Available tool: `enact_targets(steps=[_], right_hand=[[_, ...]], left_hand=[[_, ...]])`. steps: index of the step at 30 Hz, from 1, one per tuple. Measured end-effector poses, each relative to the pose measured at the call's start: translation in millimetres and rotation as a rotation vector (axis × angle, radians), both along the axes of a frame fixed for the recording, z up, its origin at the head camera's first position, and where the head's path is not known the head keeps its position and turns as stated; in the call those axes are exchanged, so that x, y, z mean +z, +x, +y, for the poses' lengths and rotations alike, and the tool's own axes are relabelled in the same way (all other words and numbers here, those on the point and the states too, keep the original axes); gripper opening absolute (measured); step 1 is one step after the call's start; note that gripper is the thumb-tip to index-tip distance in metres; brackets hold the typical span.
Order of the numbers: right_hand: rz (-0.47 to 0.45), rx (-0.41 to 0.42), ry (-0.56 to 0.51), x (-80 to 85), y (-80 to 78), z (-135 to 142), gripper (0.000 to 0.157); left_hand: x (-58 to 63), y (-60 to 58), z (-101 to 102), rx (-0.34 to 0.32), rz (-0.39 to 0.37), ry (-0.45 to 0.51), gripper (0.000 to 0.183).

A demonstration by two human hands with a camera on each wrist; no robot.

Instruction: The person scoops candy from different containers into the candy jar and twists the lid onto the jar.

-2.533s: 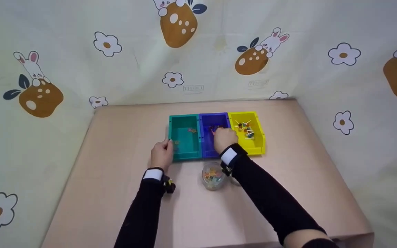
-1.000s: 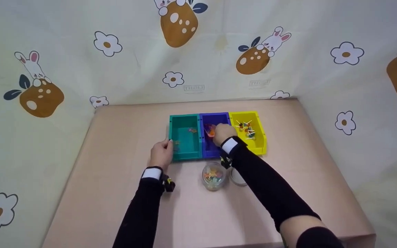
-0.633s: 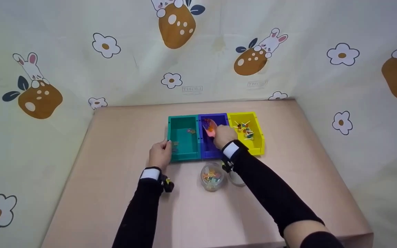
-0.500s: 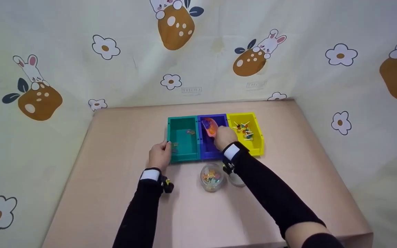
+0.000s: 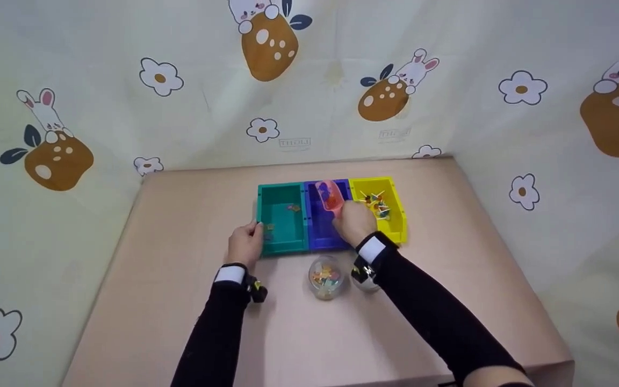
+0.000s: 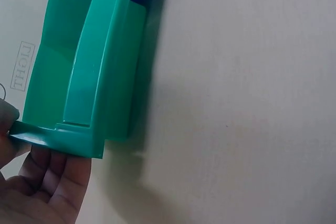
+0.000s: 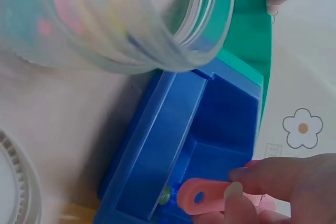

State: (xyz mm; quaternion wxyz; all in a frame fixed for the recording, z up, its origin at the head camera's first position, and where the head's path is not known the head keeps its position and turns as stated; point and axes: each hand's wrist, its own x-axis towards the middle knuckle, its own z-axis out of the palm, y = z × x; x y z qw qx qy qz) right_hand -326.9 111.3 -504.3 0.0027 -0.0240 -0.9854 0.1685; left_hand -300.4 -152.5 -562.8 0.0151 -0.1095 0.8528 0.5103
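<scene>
My right hand [image 5: 357,220] holds a pink scoop [image 7: 215,191] by its handle, over the blue bin [image 5: 323,237]. Small purple and orange-red pieces lie in the scoop's bowl; their kind is too small to tell. In the right wrist view, a greenish and a blue bead-like piece [image 7: 165,195] show inside the blue bin. My left hand [image 5: 245,244] grips the outer side wall of the teal bin [image 5: 288,239], thumb at the rim and fingers beneath it in the left wrist view. A few small translucent pieces [image 5: 294,207] lie in the teal bin.
The yellow bin [image 5: 397,228], joined to the blue one's right, holds several white-stemmed pieces [image 5: 378,206] with coloured heads. A clear jar [image 5: 325,290] with colourful pieces stands uncapped before the bins. Its round lid [image 5: 367,284] lies beside it, partly under my right wrist.
The scoop has come up from low in the blue bin, its bowl now loaded and in plain sight. My right hand has drawn back slightly; my left hand keeps its grip.
</scene>
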Motion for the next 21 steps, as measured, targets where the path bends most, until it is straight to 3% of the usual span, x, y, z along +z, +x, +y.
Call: enact_targets(steps=[5,11,16,21], right_hand=[[0.046,-0.004,0.003,4.4,11.4,9,0.022],[0.098,0.000,-0.083,7.0,20.0,26,0.021],[0.104,-0.017,-0.120,11.6,24.1,38,0.032],[0.098,-0.054,-0.186,19.2,29.9,50,0.034]], left_hand=[[-2.1,0.3,-1,-0.001,-0.011,0.023,0.046],[-6.1,1.2,-1,-0.003,0.000,0.053,0.050],[-7.9,0.6,1,0.043,0.016,0.061,0.052],[-8.9,3.6,2,0.113,0.037,0.060,0.061]])
